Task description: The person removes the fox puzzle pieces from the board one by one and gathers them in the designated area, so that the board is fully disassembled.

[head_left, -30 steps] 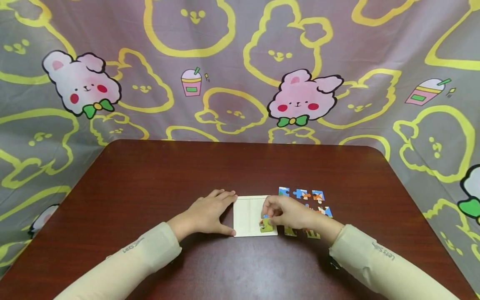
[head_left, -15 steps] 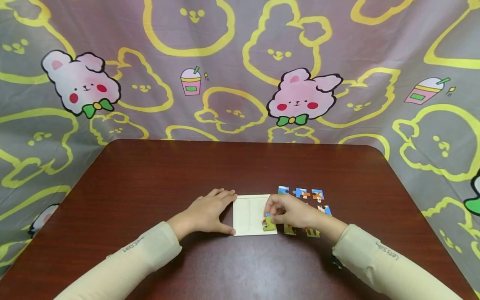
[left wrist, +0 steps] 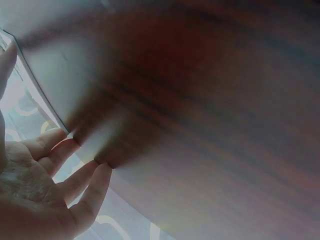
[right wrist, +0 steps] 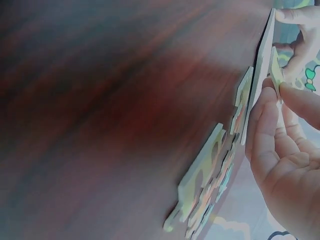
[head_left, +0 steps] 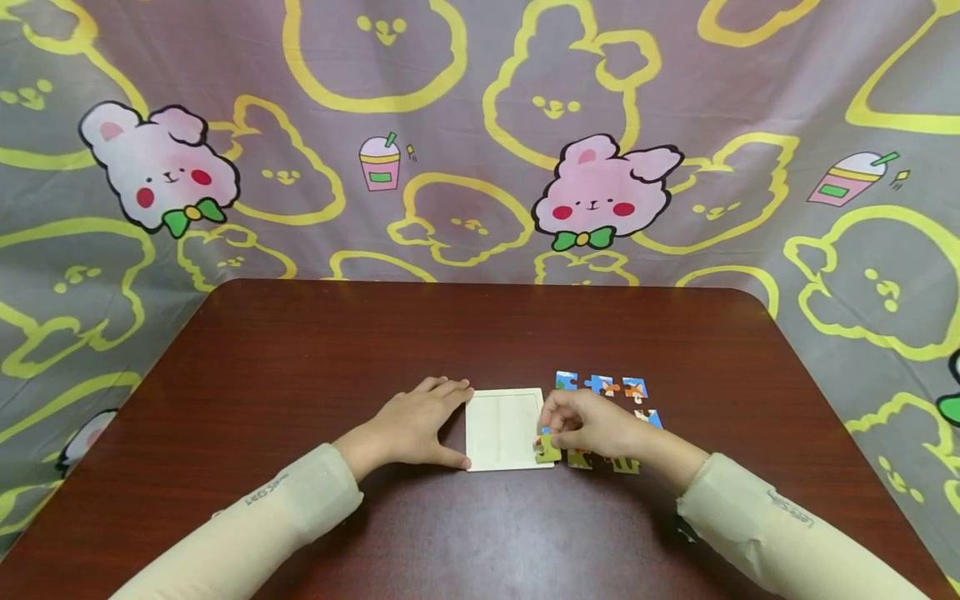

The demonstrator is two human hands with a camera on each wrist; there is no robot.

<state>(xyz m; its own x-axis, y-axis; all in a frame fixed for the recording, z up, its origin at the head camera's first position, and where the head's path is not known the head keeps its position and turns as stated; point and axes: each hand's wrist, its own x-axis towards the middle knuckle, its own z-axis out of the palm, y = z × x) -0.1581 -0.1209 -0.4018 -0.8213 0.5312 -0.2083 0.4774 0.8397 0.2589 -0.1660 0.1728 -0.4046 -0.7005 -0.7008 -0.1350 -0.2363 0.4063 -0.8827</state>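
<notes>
A pale, shallow puzzle tray point(head_left: 498, 429) lies flat on the table. My left hand point(head_left: 416, 425) rests at its left side, thumb and fingertips touching the two left corners, fingers spread. Between thumb and fingers, my right hand point(head_left: 592, 423) pinches a green jigsaw piece point(head_left: 547, 448) with a bit of blue on it. That piece is over the tray's right edge; in the right wrist view, the pinched jigsaw piece point(right wrist: 275, 70) is tilted and raised off the tray point(right wrist: 261, 70). Loose jigsaw pieces point(head_left: 635, 387) lie right of the tray, some hidden under my right hand.
The dark red-brown table point(head_left: 375, 333) extends around the tray on every side. Behind it hangs a grey curtain point(head_left: 450, 125) with yellow outlines and pink rabbits. Near my right wrist, several jigsaw pieces point(right wrist: 202, 175) lie flat on the tabletop.
My right hand has shifted slightly to the right, carrying the green jigsaw piece from over the tray's lower right part to its right edge. My left hand has stayed in place.
</notes>
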